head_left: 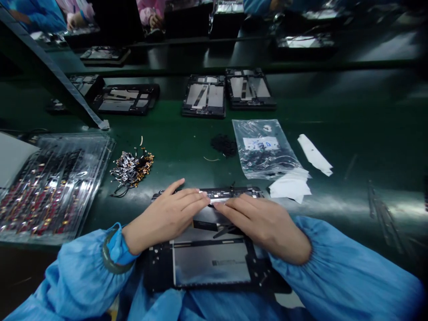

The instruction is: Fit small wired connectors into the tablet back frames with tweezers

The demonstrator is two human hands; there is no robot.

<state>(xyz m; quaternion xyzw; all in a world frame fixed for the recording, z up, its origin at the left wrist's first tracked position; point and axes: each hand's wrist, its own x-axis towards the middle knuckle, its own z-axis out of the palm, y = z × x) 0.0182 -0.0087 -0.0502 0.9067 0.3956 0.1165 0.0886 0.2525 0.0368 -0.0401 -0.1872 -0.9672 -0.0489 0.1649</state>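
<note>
In front of me lies an opened tablet (212, 265), its silver and black insides facing up. My left hand (170, 214) rests across its upper left part, fingers stretched and thumb raised apart. From the other side my right hand (261, 218) presses its fingertips on the narrow strip along the tablet's far edge, close to the left fingertips. Under the right palm juts a dark pointed tool, which looks like black tweezers (224, 231); the grip on it is mostly hidden. The small part under the fingertips cannot be made out.
A pile of small cables (133, 167) lies beyond my left hand, with clear trays of parts (53, 187) further left. Near my right hand are a zip bag (264, 149) and white paper (290, 186). Several opened tablets (203, 96) stand behind; co-workers' hands (155, 20) show beyond.
</note>
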